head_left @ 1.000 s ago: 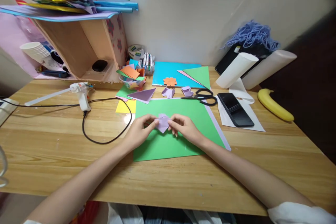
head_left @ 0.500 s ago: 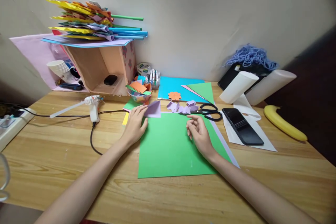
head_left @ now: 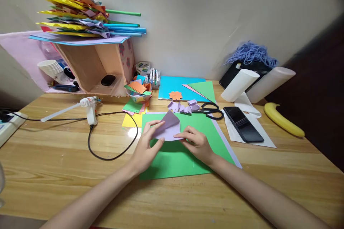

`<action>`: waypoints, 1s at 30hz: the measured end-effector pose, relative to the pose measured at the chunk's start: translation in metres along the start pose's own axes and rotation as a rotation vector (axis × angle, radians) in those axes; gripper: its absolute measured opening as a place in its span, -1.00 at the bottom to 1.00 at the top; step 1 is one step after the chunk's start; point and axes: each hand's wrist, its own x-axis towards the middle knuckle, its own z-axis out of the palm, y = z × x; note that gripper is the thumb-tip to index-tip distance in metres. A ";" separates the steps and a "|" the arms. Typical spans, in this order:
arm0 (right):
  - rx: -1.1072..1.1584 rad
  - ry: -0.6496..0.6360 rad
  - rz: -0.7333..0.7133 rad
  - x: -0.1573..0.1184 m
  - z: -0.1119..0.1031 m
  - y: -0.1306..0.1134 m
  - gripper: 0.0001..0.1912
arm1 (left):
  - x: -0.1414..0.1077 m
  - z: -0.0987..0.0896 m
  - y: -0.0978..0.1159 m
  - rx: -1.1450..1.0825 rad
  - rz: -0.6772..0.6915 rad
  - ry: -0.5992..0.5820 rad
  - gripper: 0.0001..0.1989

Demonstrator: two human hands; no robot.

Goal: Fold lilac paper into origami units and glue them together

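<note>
A piece of purple paper (head_left: 170, 128) with a crease across it is held between both hands, above a large green sheet (head_left: 177, 161). My left hand (head_left: 147, 143) grips its left side, thumb at the lower edge and fingers along the upper left. At its lower right corner, my right hand (head_left: 197, 143) pinches the paper between thumb and fingers. Just beyond lie several small folded purple paper pieces (head_left: 185, 108), an orange paper flower (head_left: 175, 95) and black-handled scissors (head_left: 212, 110).
To the left, a hot glue gun (head_left: 90, 109) trails a looped cable. A bowl of paper scraps (head_left: 138, 94) stands behind yellow paper (head_left: 131, 120). On the right are a phone (head_left: 243, 124), a banana (head_left: 283, 120) and white rolls (head_left: 240, 85). A pink open box (head_left: 126, 64) carries paper flowers.
My left hand has picked up the purple paper from the table and brought it over the green sheet. My right hand has moved left and taken its corner. The view has shifted slightly.
</note>
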 end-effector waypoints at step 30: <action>0.115 -0.097 -0.272 -0.004 0.003 -0.002 -0.82 | 0.008 -0.005 -0.014 -0.410 -0.592 -0.167 -0.60</action>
